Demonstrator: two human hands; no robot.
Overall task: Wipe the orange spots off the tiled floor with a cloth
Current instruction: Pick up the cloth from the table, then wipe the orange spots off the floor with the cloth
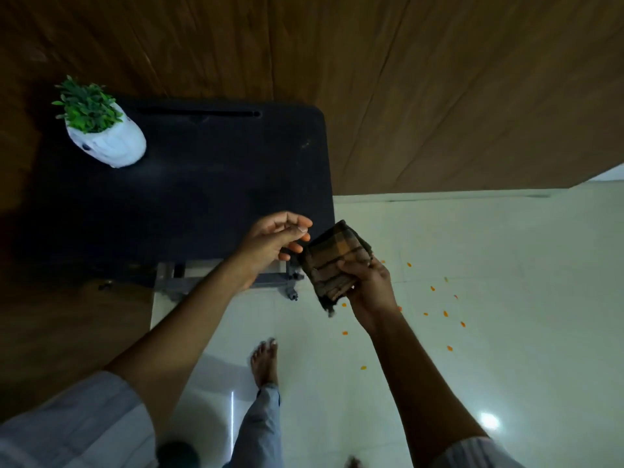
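Note:
A folded brown and orange checked cloth (332,261) is held in my right hand (368,285), above the floor beside the black table's right front corner. My left hand (275,241) hovers just left of the cloth, fingers loosely curled and apart, holding nothing. Several small orange spots (445,313) lie scattered on the white tiled floor (506,265), to the right of and below my right hand. A few spots sit closer in, such as one orange spot (344,333) near my right wrist.
A black table (202,184) stands at the left with a white pot holding a green plant (101,130) at its far left corner. Brown wood panelling (439,96) fills the background. My bare foot (265,363) stands on the tiles below my hands.

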